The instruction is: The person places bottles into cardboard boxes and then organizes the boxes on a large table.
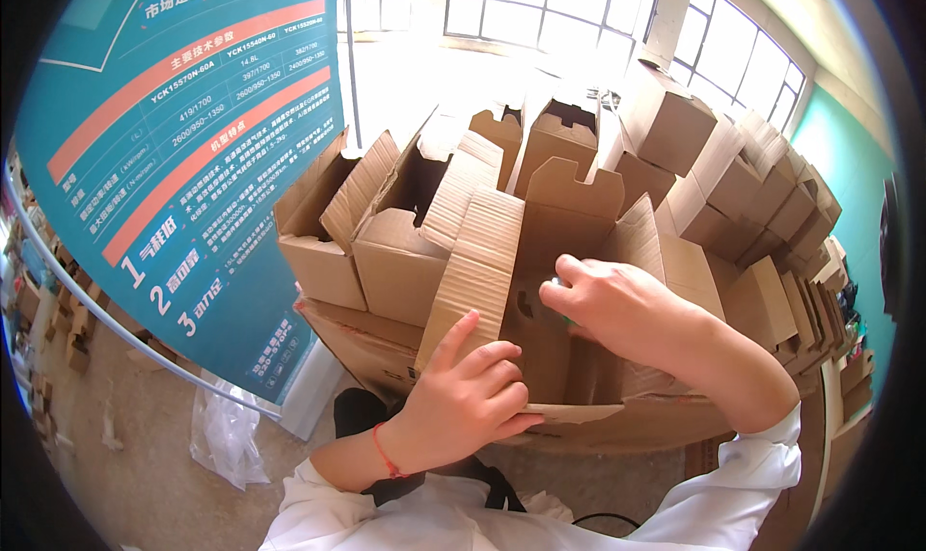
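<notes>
An open brown cardboard box stands in front of me with its flaps raised. My right hand is over its opening, fingers curled together. A small whitish and green bit shows at the fingertips, too little to name. My left hand is at the near left side of this box, fingers apart. Its fingertips are by the lower end of the upright corrugated flap; whether they press on it I cannot tell. The inside of the box is partly hidden by my right hand.
More open boxes stand close on the left, inside a larger carton. Stacked boxes rise at the right. A blue-green printed banner stands at left, with a clear plastic bag on the floor below it.
</notes>
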`<state>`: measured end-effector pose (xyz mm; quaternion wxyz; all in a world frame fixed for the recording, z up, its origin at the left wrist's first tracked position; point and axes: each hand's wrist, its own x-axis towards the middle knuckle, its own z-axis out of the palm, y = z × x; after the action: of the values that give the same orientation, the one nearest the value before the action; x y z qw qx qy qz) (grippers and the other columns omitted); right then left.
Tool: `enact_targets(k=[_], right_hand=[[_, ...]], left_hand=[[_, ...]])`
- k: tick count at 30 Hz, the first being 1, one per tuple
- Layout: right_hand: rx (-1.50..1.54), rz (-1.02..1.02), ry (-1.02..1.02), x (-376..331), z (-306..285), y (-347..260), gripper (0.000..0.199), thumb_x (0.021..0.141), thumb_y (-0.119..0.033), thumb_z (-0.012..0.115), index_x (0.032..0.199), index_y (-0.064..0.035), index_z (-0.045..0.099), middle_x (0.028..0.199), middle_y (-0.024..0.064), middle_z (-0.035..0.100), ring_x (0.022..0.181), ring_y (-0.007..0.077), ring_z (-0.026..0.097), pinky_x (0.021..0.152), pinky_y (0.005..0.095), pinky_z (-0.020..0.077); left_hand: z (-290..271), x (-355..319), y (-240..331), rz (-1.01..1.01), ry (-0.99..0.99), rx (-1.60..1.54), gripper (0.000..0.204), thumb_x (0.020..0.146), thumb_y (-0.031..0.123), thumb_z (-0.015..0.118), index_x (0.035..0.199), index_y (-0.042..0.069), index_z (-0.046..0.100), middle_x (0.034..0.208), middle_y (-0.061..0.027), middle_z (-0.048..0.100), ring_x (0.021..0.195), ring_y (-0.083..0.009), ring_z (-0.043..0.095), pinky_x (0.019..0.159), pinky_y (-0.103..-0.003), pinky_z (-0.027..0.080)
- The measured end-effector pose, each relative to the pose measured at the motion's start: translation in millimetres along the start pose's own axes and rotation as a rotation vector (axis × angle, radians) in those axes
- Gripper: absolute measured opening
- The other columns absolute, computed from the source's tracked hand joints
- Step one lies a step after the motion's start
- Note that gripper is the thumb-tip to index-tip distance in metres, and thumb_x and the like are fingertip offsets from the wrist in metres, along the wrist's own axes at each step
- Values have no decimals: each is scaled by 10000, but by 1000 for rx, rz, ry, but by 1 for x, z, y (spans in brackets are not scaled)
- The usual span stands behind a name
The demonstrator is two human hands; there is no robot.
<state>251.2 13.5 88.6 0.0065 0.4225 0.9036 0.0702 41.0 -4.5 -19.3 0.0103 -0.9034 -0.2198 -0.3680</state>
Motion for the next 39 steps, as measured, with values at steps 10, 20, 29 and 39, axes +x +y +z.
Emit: enact_targets(k=[10, 20, 29, 39], right_hand=[[547, 147, 20, -31, -27, -1, 156, 817, -125, 705, 927, -18, 677, 903, 154, 654, 881, 321, 639, 788, 378, 511], [199, 584, 440, -132, 73, -8, 617, 672, -222, 810, 1204, -26, 565, 1309, 186, 526, 1278, 408, 444, 1029, 476, 398], [264, 601, 59, -107, 55, 13, 846, 611, -243, 839, 1338, -7, 478, 1384, 214, 456, 1317, 434, 394, 1054, 499, 380], [-216, 738, 219, -129, 77, 50, 468, 838, -66, 606, 1301, -44, 544, 1330, 246, 509, 1105, 413, 579, 915, 424, 501]], left_hand=[[-2, 2, -2, -15, 7, -67, 326, 750, 388, 759, 685, 141, 557, 862, 27, 647, 1066, -165, 603, 1149, -504, 243], [1, 5, -5, -40, 23, -73, 352, 749, 401, 767, 661, 146, 540, 856, 33, 656, 1064, -170, 612, 1151, -510, 227], [-2, 3, -3, -43, -3, -83, 315, 782, 379, 743, 701, 136, 559, 874, 12, 633, 1091, -177, 590, 1148, -531, 232], [-2, 4, -3, -40, 18, -76, 356, 757, 407, 761, 657, 142, 545, 858, 29, 657, 1062, -168, 612, 1149, -511, 233]])
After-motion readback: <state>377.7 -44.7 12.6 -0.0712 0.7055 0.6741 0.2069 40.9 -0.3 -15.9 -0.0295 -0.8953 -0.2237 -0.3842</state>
